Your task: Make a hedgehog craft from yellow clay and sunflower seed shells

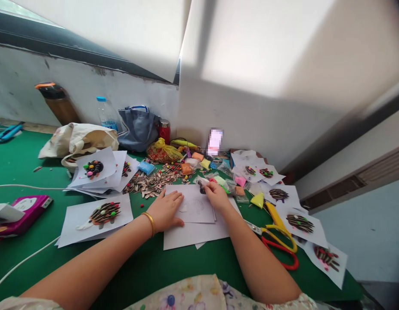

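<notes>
A white sheet with a faint pencil drawing [196, 207] lies in front of me on top of other white paper [193, 237]. My left hand [167, 211] rests flat on the sheet's left part, fingers stretched out, a gold bangle on the wrist. At the sheet's upper right, my right hand [217, 196] is closed, its fingertips pinching a small clear packet with something dark inside [202, 186]. Just beyond it lie packets of coloured clay, one of them orange [187, 168]. A heap of sunflower seeds [150, 183] spreads beyond my left hand.
Finished hedgehog pictures lie at left [104, 215] and right [301, 224]. Scissors [279, 243] with red and yellow handles lie beside my right forearm. Behind stand a blue bag [137, 129], a cloth bag [76, 140], bottles and a phone [214, 142]. A purple box [23, 215] sits left.
</notes>
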The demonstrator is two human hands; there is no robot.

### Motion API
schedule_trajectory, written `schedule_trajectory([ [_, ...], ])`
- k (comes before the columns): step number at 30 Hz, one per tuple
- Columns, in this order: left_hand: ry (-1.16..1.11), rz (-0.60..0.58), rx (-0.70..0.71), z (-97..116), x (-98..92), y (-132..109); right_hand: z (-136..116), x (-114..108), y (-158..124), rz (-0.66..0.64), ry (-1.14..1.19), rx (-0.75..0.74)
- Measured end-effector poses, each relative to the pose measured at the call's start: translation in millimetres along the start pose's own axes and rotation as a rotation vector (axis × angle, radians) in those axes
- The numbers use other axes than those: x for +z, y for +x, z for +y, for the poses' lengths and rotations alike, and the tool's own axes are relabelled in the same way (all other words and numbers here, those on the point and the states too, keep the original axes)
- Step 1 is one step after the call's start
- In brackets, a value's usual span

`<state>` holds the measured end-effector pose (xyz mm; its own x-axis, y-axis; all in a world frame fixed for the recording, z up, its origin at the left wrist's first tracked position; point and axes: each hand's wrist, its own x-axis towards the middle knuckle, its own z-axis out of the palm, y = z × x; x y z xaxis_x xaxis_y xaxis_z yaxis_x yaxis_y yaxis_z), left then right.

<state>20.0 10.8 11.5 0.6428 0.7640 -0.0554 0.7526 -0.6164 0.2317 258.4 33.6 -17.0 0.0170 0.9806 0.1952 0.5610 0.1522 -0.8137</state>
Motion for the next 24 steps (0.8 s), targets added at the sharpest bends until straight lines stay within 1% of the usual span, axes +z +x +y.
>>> schedule_trajectory([
  [2, -0.014, 0.055, 0.002, 3, -4.1, 5, 4, -1, -1, 0.03, 0.023, -0.018],
  [4, -0.087, 0.171, 0.001, 5, -6.8, 9, 5, -1, -6, 0.047, 0.053, -0.062],
  [5, -0.158, 0.241, -0.007, 7, -7.0, 11, 4, -1, -10, 0.048, 0.064, -0.093],
  [7, -0.374, 0.363, -0.045, 9, -4.4, 15, 1, 0, -18, 0.035, 0.06, -0.163],
  [9, -0.648, 0.435, -0.092, 10, 1.8, 17, -3, 3, -23, 0.015, 0.01, -0.233],
  [11, -0.905, 0.459, -0.113, 11, 9.6, 17, -7, 7, -27, 0.007, -0.054, -0.308],
  [12, -0.994, 0.47, -0.112, 11, 13.2, 16, -9, 8, -28, 0.004, -0.083, -0.341],
  [15, -1.147, 0.472, -0.139, 11, 19.5, 14, -17, 12, -32, 0.003, -0.146, -0.389],
  [18, -1.251, 0.458, -0.192, 11, 20.2, 13, -27, 13, -37, -0.019, -0.161, -0.409],
  [20, -1.301, 0.492, -0.203, 11, 19.6, 14, -32, 13, -40, -0.059, -0.141, -0.433],
  [22, -1.306, 0.536, -0.192, 9, 19.5, 14, -33, 13, -41, -0.102, -0.112, -0.458],
  [24, -1.245, 0.55, -0.181, 8, 19.9, 13, -33, 14, -41, -0.128, -0.1, -0.463],
])
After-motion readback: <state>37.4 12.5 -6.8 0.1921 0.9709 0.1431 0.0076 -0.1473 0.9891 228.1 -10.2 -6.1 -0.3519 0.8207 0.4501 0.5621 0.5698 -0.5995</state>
